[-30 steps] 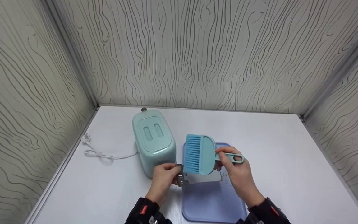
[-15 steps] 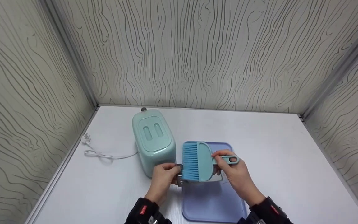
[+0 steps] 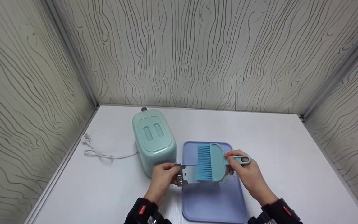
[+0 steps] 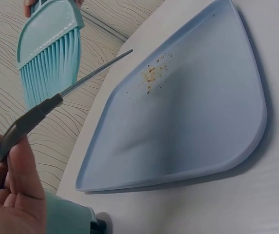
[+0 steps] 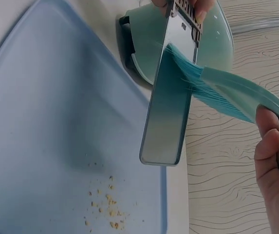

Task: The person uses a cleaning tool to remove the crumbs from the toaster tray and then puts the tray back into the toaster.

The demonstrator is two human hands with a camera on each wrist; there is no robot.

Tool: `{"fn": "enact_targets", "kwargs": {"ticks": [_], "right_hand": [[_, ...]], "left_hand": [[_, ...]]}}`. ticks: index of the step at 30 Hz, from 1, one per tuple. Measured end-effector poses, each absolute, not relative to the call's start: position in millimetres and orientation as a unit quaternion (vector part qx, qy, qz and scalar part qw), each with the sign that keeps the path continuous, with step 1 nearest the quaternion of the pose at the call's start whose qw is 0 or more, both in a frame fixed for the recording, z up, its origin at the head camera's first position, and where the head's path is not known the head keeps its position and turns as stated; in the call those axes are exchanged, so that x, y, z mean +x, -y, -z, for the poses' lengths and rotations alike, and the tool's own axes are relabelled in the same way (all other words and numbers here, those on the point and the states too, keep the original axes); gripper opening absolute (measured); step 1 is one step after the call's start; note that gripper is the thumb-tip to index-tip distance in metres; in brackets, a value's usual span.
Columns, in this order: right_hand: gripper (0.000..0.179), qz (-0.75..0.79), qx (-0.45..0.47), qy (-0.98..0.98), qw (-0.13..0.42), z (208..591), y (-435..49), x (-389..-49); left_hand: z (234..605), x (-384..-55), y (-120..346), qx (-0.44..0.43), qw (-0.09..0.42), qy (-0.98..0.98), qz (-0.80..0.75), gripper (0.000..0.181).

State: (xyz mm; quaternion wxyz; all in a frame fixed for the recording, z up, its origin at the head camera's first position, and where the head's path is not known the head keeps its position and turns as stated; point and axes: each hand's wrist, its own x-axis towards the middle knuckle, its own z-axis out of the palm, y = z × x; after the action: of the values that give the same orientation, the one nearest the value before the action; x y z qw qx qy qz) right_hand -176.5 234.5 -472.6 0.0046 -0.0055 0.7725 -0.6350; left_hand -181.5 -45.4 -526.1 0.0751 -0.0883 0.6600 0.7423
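Observation:
My left hand point(image 3: 162, 179) pinches the dark grey end of a toaster's metal crumb tray point(image 3: 190, 175), held above a blue tray point(image 3: 213, 203). With my right hand point(image 3: 250, 172) I grip the handle of a mint hand brush point(image 3: 218, 163). In the right wrist view the blue bristles point(image 5: 190, 73) touch the crumb tray's metal face, near its grey end. Brown and yellow crumbs point(image 4: 155, 74) lie scattered on the blue tray beneath. The mint toaster point(image 3: 154, 137) stands just beyond my left hand.
A coiled white cord point(image 3: 104, 155) runs from the toaster to a plug point(image 3: 86, 138) near the table's left edge. Wood-patterned panels point(image 3: 182, 56) enclose the white table point(image 3: 275, 149) at the back and sides.
The brush first came down and left over the crumb tray, then swept right along it towards its free end. My left hand and the crumb tray have stayed in place.

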Motion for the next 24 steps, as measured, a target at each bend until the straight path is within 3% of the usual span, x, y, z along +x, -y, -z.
{"fn": "enact_targets", "kwargs": {"ticks": [24], "right_hand": [[0.026, 0.572, 0.037, -0.819, -0.014, 487.2, -281.5, -177.7]], "left_hand": [[528.2, -183.7, 49.7, -0.082, 0.064, -0.661, -0.743, 0.024]]}}
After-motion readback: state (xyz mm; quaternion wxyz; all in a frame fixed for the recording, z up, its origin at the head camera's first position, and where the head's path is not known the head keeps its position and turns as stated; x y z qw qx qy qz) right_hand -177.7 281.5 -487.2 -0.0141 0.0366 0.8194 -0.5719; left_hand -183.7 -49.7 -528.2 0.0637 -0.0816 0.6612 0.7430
